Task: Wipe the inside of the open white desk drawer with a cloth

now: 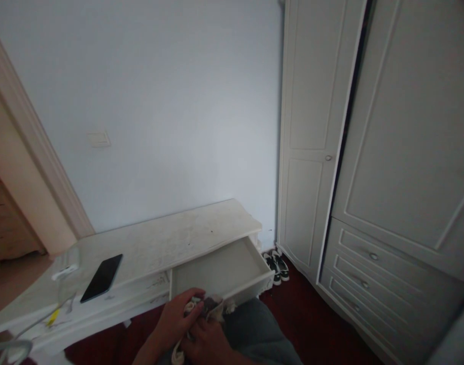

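Observation:
At the bottom centre, both hands are closed together on a bundle of crumpled cloth in cream and grey. My left hand wraps it from the left, thumb on top. Lower and to the right, my right hand grips the same bundle, and a pale strip hangs down below the fingers. The exact kind of cloth is hard to make out in the dim light. Just beyond the hands, a pulled-out drawer shows its pale bottom; the hands are at its front edge and partly hide it.
The drawer belongs to a low white cabinet along the wall. A dark tablet or phone and a white cable with a yellow tag lie on the left. Black-and-white shoes stand beside a white wardrobe on red flooring.

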Demonstrator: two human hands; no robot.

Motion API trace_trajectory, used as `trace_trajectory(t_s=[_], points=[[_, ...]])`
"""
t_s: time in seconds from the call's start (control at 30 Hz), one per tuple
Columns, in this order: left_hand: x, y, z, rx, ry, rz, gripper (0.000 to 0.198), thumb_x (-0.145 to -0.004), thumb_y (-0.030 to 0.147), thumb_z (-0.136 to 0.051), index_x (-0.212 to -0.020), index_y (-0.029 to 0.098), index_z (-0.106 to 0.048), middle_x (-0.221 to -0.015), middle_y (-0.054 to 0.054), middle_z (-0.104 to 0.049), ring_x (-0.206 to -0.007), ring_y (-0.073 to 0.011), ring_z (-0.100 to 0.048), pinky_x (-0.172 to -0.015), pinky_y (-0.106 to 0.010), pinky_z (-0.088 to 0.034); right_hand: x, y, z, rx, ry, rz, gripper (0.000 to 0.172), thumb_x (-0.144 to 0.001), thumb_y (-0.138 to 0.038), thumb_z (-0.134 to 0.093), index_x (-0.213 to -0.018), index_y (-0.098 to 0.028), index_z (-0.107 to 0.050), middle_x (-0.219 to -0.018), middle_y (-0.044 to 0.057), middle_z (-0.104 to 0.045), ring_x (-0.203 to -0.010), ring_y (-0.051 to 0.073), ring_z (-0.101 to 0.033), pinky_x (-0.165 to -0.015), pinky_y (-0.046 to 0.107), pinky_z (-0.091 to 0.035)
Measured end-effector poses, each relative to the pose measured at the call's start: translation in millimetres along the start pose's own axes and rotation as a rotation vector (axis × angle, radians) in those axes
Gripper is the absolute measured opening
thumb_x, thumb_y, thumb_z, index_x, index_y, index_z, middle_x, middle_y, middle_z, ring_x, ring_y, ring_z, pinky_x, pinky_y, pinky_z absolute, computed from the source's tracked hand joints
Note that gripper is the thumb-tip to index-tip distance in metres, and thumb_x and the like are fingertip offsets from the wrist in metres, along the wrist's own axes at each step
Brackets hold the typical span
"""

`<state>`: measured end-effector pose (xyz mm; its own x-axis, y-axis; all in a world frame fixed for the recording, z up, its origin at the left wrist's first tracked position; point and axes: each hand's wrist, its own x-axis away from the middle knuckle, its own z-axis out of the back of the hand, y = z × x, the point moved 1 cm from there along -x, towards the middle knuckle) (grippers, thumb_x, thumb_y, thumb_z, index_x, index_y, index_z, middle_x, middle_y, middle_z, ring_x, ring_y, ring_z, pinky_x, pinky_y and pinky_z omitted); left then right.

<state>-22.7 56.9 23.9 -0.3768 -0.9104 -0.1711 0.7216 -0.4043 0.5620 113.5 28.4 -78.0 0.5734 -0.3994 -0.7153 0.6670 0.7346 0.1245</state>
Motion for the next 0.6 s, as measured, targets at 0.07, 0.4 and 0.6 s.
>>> trace_trajectory(t_s=[0.07, 0.4, 0.6], points=[[0, 1, -0.2, 0.0, 0.002, -0.002, 0.046, -0.098, 0.062, -0.051, -0.125, 0.032, -0.072, -0.128, -0.002, -0.078, -0.119, -0.0245, -0.072, -0.105, -0.034, -0.054, 1, 1, 0, -0.001, -0.025, 0.0, 0.045, -0.096, -0.048, -0.064, -0.135, -0.027, -0.059, -0.123, 0.011, -0.071, -0.09, 0.025, -0.067, -0.064, 0.032, -0.056], [2, 12, 5.6, -0.136, -0.11, -0.038, 0.047, -0.099, 0.061, -0.049, -0.135, 0.034, -0.065, -0.137, 0.0, -0.073, -0.122, -0.0236, -0.07, -0.106, -0.033, -0.052, 8, 8, 23, -0.122, -0.296, -0.062, 0.053, -0.091, -0.048, -0.067, -0.139, -0.027, -0.056, -0.132, 0.013, -0.068, -0.108, 0.032, -0.066, -0.077, 0.04, -0.059], [-3, 16, 2.6, -0.284, -0.236, -0.004, 0.055, -0.102, 0.067, -0.038, -0.136, 0.033, -0.065, -0.131, -0.004, -0.077, -0.117, -0.0241, -0.073, -0.101, -0.031, -0.052, 28, 78, 95, -0.145, -0.507, -0.441, 0.06, -0.075, -0.031, -0.075, -0.133, -0.027, -0.06, -0.143, 0.014, -0.06, -0.119, 0.035, -0.062, -0.095, 0.045, -0.053]])
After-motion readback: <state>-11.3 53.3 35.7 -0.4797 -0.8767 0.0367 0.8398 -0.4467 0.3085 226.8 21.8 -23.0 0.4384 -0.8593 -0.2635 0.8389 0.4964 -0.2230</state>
